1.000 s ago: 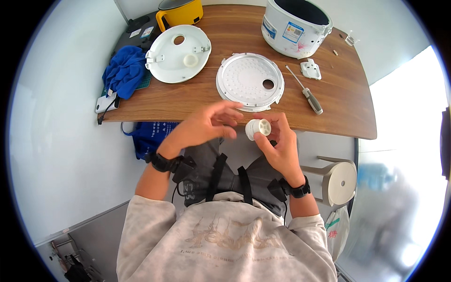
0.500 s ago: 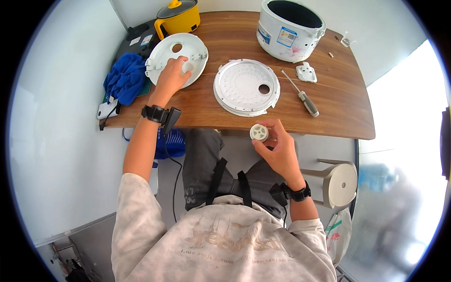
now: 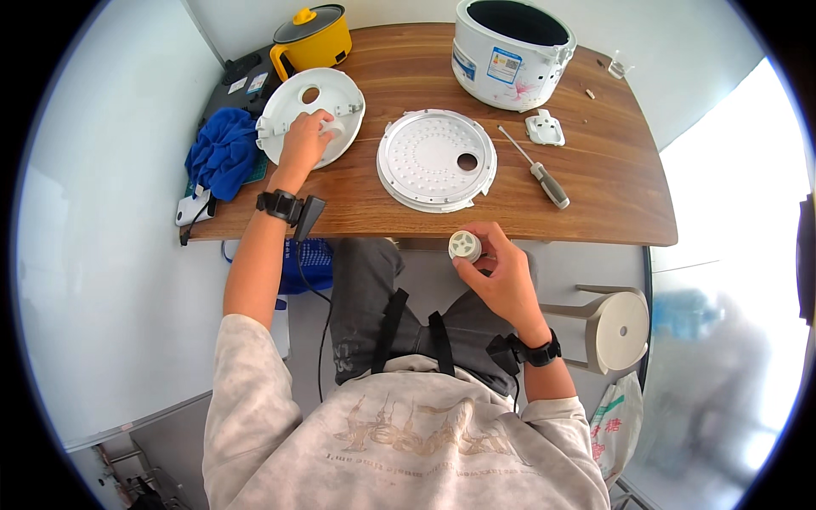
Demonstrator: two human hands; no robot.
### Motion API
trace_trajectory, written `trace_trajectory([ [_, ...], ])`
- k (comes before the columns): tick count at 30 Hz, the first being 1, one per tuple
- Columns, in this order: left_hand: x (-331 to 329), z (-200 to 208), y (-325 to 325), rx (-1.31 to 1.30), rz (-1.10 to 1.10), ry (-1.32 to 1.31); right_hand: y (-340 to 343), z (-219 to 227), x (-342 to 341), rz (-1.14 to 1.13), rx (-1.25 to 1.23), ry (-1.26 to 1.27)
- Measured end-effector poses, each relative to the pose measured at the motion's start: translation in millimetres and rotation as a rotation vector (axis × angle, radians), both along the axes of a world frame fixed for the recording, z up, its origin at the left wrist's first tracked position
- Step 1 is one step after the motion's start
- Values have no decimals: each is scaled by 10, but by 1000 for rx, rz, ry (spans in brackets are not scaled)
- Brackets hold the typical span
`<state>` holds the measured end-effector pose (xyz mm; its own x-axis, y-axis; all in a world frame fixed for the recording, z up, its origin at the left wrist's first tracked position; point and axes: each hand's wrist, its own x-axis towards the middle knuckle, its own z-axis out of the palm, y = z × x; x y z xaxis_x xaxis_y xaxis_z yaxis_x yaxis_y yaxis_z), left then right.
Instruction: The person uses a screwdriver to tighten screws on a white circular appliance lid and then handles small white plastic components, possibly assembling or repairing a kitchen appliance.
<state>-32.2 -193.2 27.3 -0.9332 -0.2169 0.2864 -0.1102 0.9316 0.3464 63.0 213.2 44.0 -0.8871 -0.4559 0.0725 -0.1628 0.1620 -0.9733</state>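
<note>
My right hand [image 3: 501, 270] holds a small round cream-coloured steam valve [image 3: 465, 246] just off the table's front edge. Thumb and fingers grip its sides, and its slotted face shows. Over at the left, my left hand [image 3: 304, 144] reaches over a white round rice cooker lid shell [image 3: 279, 104], fingers curled and thumb drawn in at a pale raised part. What they pinch, if anything, is hidden. Between the hands lies a white dimpled inner lid disc [image 3: 425, 157] with one round hole.
A screwdriver [image 3: 548, 183] and a small white plastic cover [image 3: 545, 129] lie right of the disc. Behind stands the white rice cooker body [image 3: 501, 76]. A yellow pot [image 3: 319, 49], a blue cloth [image 3: 223, 153] and a white power bank [image 3: 195, 208] line the left side. A stool [image 3: 619, 331] is at right.
My left thumb has drawn in toward the fingers over the lid shell. The right hand keeps the valve, now slightly tilted. The whole view has shifted a little.
</note>
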Motion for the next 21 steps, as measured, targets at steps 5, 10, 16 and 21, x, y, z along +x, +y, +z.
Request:
trace_trajectory([
  [5, 74, 3, -171, -17, -13, 164, -2, -5, 8, -1, 16, 31],
  [10, 285, 291, 175, 384, -8, 70, -7, 3, 28, -56, -23, 1],
  [16, 794, 564, 831, 974, -196, -151, -13, 69, 15, 12, 62, -39],
  [21, 1088, 523, 1296, 1132, -315, -323, -86, 108, 38, 29, -85, 69],
])
